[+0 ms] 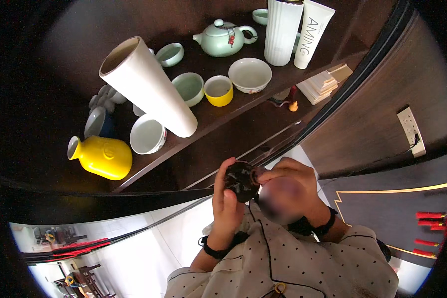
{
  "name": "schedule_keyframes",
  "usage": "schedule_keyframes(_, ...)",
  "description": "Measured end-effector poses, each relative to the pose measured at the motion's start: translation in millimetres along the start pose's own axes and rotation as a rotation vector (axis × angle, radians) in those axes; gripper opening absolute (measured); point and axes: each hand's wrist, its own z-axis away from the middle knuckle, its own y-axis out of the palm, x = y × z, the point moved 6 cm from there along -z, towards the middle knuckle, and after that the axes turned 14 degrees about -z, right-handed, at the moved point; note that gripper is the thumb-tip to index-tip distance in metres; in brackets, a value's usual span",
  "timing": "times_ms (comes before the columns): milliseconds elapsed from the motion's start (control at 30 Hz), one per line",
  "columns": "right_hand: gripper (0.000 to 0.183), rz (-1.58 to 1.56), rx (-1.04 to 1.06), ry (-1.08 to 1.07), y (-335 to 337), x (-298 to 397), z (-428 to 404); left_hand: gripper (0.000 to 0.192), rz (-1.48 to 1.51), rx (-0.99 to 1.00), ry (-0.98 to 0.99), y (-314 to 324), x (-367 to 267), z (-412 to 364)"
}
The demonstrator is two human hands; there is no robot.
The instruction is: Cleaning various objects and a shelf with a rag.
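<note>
My left hand (226, 197) grips a small dark glossy object (241, 181) between fingers and thumb, in front of my chest. Its exact kind cannot be told. My right hand (296, 182) is at its right side, with fingertips touching a brownish part of it; a blurred round patch hides some of this hand. Beyond my hands, a dark wooden shelf carries a white cylinder (149, 85), a yellow ceramic bottle (106, 156) on its side, a yellow cup (218, 91), a white bowl (250, 74) and a pale green teapot (221, 39).
More cups and bowls (148, 134) stand along the shelf. A ribbed white container (283, 33) and a white tube (313, 35) are at its right. Stacked paper-like pieces (318, 87) lie lower down. A power strip (411, 130) with a cable is on the right panel.
</note>
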Motion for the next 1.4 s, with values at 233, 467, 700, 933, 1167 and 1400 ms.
schedule_keyframes(233,0.02,-0.067,-0.014,0.058,4,4,-1,0.075,-0.32,-0.011,0.193,-11,-26,1)
schedule_keyframes(467,0.017,-0.136,-0.014,0.063,12,-15,2,0.063,-0.594,-0.185,0.447,-32,-62,1)
schedule_keyframes(700,0.035,-0.184,-0.009,0.15,6,-30,5,0.061,-1.027,-0.101,0.64,-8,-108,-13)
schedule_keyframes(933,0.062,0.153,-0.128,-0.082,-25,7,-37,0.057,-1.247,-0.082,0.889,42,-122,-51)
schedule_keyframes(1167,0.061,0.057,-0.308,-0.053,-49,-13,-32,0.055,-1.331,0.046,1.112,81,-123,-81)
schedule_keyframes(1400,0.063,-0.153,-0.329,0.078,-55,-22,-24,0.054,-1.423,0.073,1.074,90,-108,-98)
